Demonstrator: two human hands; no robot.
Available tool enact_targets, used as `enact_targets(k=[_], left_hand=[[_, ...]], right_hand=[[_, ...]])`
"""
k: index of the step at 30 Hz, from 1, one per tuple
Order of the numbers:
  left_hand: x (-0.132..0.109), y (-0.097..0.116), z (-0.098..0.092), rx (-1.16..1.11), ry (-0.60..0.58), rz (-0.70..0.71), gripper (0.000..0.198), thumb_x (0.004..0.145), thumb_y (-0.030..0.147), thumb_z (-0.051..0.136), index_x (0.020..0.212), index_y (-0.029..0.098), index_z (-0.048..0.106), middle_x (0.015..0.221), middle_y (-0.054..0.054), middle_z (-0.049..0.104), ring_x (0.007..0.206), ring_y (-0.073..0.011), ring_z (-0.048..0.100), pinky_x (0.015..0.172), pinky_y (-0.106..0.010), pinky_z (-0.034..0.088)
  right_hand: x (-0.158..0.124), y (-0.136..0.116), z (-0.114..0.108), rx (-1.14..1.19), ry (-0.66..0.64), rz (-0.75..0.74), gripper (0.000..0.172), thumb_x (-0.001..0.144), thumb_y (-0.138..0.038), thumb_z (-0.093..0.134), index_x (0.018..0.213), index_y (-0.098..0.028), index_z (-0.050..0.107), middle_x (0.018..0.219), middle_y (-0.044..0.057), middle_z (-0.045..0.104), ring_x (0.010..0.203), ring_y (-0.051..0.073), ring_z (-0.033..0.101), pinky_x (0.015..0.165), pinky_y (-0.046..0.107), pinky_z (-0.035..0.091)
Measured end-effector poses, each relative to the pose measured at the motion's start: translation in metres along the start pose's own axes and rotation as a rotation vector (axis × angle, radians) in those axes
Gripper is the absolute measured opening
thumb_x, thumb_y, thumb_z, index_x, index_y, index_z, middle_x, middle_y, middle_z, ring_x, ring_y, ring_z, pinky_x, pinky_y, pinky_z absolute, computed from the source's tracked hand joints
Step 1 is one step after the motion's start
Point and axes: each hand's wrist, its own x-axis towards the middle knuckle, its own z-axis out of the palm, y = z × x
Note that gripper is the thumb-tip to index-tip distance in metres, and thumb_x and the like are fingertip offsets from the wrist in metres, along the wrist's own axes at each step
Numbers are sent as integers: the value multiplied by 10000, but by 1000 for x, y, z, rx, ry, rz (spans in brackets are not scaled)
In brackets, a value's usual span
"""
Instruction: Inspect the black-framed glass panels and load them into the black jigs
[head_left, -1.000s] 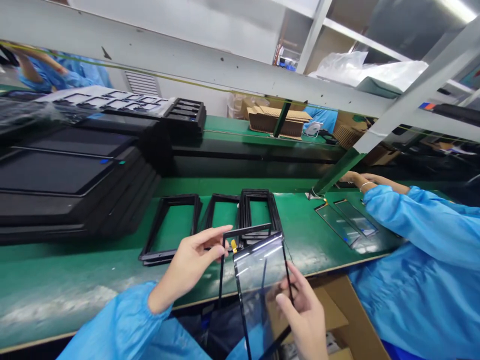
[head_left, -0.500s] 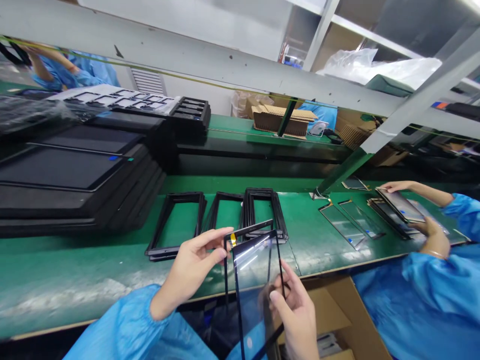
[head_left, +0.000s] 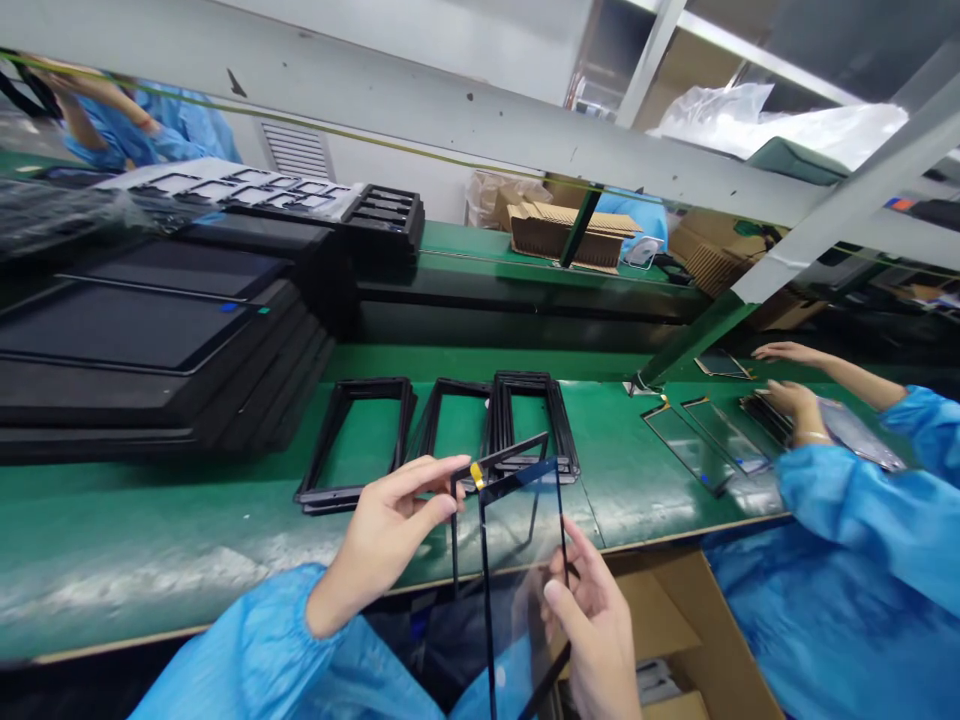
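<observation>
Glass panel, held between the two hands before the near edge of the green bench, its lower end cut off by the bottom border. From left to right: the left hand pinches the upper left corner of a black frame, fingertips partly hidden; a yellow tab stands at the panel's top; the right hand is clamped on the panel's right edge, its far fingers blurred through the glass. Whether it also grips the frame cannot be told, and a cardboard box beyond is partly covered.

The gripped panel is clear and black-edged. Its tab, beside the left hand, is yellow. The bench beyond is green.
</observation>
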Motion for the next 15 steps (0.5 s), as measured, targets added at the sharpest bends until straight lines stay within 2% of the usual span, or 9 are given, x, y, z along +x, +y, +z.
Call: enact_targets(k=[5, 9, 15], left_hand=[[-1, 2, 2, 22, 16, 17, 299, 866, 186, 809, 1147, 266, 874, 876, -50, 773, 782, -168, 729, 736, -234, 635], [-1, 5, 3, 25, 49, 22, 310, 853, 166, 813, 1121, 306, 881, 855, -27, 760, 771, -144, 706, 704, -189, 614], [-3, 4, 2, 47, 38, 38, 313, 854, 155, 808, 1109, 318, 885, 875, -24, 745, 780, -141, 705, 710, -190, 609]], right_hand=[[0, 1, -2, -5, -4, 15, 705, 762, -408, 941, 1402, -263, 687, 915, 1, 660, 577, 106, 536, 469, 213, 443], [-2, 3, 0, -18, -15, 34, 710, 755, -430, 933, 1397, -242, 694, 914, 17, 684, 555, 108, 536, 451, 216, 433], [-2, 3, 4, -2, 5, 43, 730, 734, -415, 954, 1396, -255, 693, 896, 2, 678, 541, 89, 531, 441, 194, 419]])
